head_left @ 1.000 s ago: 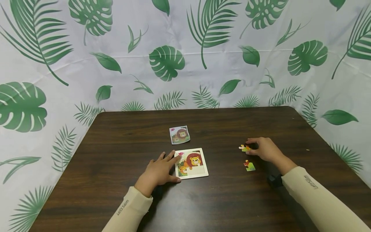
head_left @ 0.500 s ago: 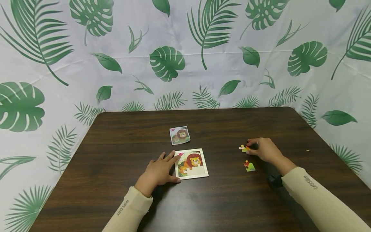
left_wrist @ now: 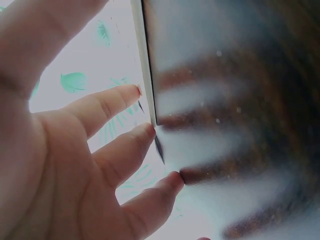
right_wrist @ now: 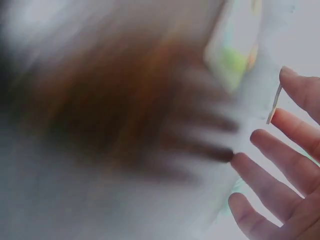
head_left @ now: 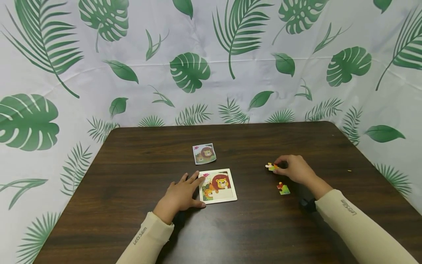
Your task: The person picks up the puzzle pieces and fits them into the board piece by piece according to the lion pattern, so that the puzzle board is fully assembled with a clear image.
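Note:
A lion jigsaw puzzle in a pale frame (head_left: 218, 201) lies on the table, with a bare patch at its lower right. My left hand (head_left: 180, 194) rests with spread fingers on the frame's left side, thumb at its lower left corner; the left wrist view shows those fingers (left_wrist: 125, 155) extended by the frame's edge. Farther right, my right hand (head_left: 296, 170) pinches a yellow, orange and white puzzle piece (head_left: 271, 167) between thumb and forefinger. In the right wrist view the pinched piece shows edge-on. A second puzzle piece (head_left: 283, 188), red and green, lies just below that hand.
Behind the frame lies a small printed lion picture card (head_left: 204, 153). The dark wooden table (head_left: 148, 154) reaches back to a white leaf-patterned cloth (head_left: 244, 91). A tiny yellowish scrap (head_left: 349, 170) lies far right.
My right hand has moved a little left and slightly away from me, carrying the pinched puzzle piece along. The left hand, frame and card have stayed put.

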### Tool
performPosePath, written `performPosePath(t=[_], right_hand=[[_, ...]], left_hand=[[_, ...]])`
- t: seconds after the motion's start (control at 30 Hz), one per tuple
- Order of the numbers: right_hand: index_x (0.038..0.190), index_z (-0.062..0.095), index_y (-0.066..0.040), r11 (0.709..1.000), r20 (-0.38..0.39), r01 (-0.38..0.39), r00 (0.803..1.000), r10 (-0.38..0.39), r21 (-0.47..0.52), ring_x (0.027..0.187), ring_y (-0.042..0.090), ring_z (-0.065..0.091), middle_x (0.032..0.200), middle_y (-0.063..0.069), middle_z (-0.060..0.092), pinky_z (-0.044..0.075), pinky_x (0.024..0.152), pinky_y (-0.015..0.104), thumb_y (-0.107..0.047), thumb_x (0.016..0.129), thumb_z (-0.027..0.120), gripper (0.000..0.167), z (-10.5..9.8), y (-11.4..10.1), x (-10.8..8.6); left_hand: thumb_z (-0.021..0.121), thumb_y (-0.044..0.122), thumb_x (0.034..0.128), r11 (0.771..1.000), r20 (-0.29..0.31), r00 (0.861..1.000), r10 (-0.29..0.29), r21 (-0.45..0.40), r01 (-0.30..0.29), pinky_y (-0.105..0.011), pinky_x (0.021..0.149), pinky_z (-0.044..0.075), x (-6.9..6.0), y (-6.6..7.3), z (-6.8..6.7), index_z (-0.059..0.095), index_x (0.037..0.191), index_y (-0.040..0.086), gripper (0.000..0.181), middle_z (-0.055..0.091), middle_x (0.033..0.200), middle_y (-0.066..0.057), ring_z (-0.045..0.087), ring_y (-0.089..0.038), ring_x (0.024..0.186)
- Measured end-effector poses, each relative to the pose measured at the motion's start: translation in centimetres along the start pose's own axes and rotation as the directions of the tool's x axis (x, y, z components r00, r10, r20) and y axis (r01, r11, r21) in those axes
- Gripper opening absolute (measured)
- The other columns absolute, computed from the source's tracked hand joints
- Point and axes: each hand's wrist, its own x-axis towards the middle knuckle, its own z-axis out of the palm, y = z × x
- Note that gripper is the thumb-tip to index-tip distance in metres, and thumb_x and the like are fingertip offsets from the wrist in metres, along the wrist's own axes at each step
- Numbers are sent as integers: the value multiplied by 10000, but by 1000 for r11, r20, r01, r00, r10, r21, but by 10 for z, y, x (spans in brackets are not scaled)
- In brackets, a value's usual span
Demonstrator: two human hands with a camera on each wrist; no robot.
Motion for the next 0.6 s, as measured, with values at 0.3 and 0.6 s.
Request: performPosePath(t=[0.3,0.6], right_hand=[[1037,676,-85,996,-7,58,998,-57,71,940,317,612,1060,132,649,485,754,474,-266,807,720,296,6,-37,7],[1011,678,-113,990,36,98,994,-103,103,892,215,630,1002,45,665,505,733,397,-274,785,742,285,24,-91,11]], left_hand=[[695,521,743,1000,8,1000,3,-4,-3,-659,944,243,0,0,-1,335,1444,210,848,194,1517,-38,205,-376,1344],[699,528,735,1000,2,1000,-2,1,2,-656,940,253,1,-1,1,339,1443,212,854,200,1515,-54,214,-371,1342]])
